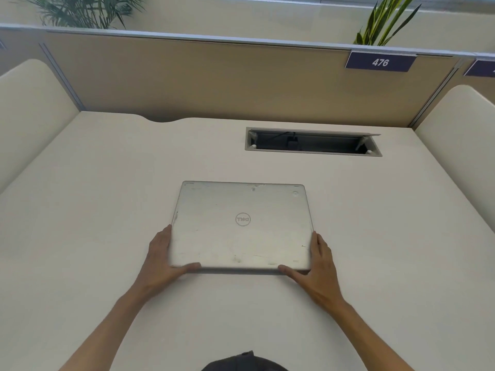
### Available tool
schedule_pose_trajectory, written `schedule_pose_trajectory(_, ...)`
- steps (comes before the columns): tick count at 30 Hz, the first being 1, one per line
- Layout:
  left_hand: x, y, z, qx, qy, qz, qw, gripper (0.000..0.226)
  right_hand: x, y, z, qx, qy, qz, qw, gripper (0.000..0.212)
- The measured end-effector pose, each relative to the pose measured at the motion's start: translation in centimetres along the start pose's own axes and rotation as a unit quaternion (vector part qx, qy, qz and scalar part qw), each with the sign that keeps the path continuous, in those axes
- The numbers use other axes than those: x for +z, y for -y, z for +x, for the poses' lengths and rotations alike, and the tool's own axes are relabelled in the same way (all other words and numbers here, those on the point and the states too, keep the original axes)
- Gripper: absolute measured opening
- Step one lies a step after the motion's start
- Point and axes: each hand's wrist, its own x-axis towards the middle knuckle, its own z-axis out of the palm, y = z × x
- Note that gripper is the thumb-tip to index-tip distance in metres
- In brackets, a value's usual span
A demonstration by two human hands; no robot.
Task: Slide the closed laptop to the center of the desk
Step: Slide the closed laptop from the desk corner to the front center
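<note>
A closed silver laptop [242,226] with a round logo on its lid lies flat on the cream desk [93,210], roughly midway between the side panels. My left hand [160,261] grips its near left corner, thumb along the front edge and fingers along the left side. At the near right corner my right hand [317,266] holds it the same way, thumb on the front edge and fingers up the right side.
An open cable hatch [313,142] is sunk into the desk behind the laptop, to the right. A tan partition [214,79] with a "476" label [380,62] closes the back. Cream side panels [29,108] flank the desk. Plants stand behind the partition.
</note>
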Motion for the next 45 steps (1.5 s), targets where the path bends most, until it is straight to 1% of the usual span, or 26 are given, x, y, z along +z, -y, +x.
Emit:
schedule_pose_trajectory(2,-0.2,0.8,-0.8,0.005,0.018,0.025,1.0,0.127,-0.1,0.0,-0.1,-0.008,0.004,-0.013,1.0,0.135)
schedule_pose_trajectory(3,-0.3,1.0,-1.0,0.004,0.019,0.025,0.999,0.126,-0.3,0.0,-0.1,-0.008,0.006,-0.016,1.0,0.138)
schedule_pose_trajectory(7,-1.1,0.7,-1.2,0.037,-0.006,0.007,0.999,0.099,-0.4,0.1,0.1,-0.006,0.007,-0.025,1.0,0.144)
schedule_pose_trajectory(11,-1.1,0.4,-1.0,0.044,-0.015,-0.002,0.999,0.097,-0.3,0.0,0.2,-0.002,-0.002,-0.023,1.0,0.143)
schedule_pose_trajectory(15,-0.9,0.7,-0.9,0.032,-0.005,-0.018,0.999,0.104,-0.2,0.1,0.2,-0.006,-0.009,-0.026,1.0,0.141)
schedule_pose_trajectory(18,-0.7,0.9,-0.9,0.019,-0.014,-0.018,1.0,0.108,-0.2,0.2,0.3,-0.005,-0.012,-0.019,1.0,0.138)
schedule_pose_trajectory(25,0.0,0.7,-0.7,0.014,-0.063,0.009,0.998,0.1,0.0,0.7,0.6,0.007,-0.037,-0.01,0.999,0.132)
schedule_pose_trajectory(29,0.0,0.9,-0.7,0.017,-0.075,0.005,0.997,0.101,0.0,0.9,0.6,0.003,-0.033,-0.008,0.999,0.132)
schedule_pose_trajectory(33,0.1,1.3,-0.7,0.014,-0.062,0.019,0.998,0.104,0.0,0.8,0.6,0.005,-0.029,-0.019,0.999,0.132)
schedule_pose_trajectory(37,0.3,1.3,-0.7,0.026,-0.055,0.044,0.997,0.101,0.0,0.9,0.2,0.004,-0.023,-0.042,0.999,0.13)
schedule_pose_trajectory(40,0.2,0.9,-0.9,0.019,-0.047,0.041,0.998,0.107,0.1,1.2,0.1,0.003,-0.023,-0.057,0.998,0.13)
schedule_pose_trajectory(43,-0.3,0.4,-0.7,0.006,-0.039,0.0,0.999,0.124,0.0,1.1,0.2,0.007,-0.022,-0.051,0.998,0.131)
schedule_pose_trajectory(45,-0.4,0.3,-0.5,0.007,-0.032,-0.005,0.999,0.126,-0.2,1.3,0.1,0.007,-0.022,-0.048,0.999,0.134)
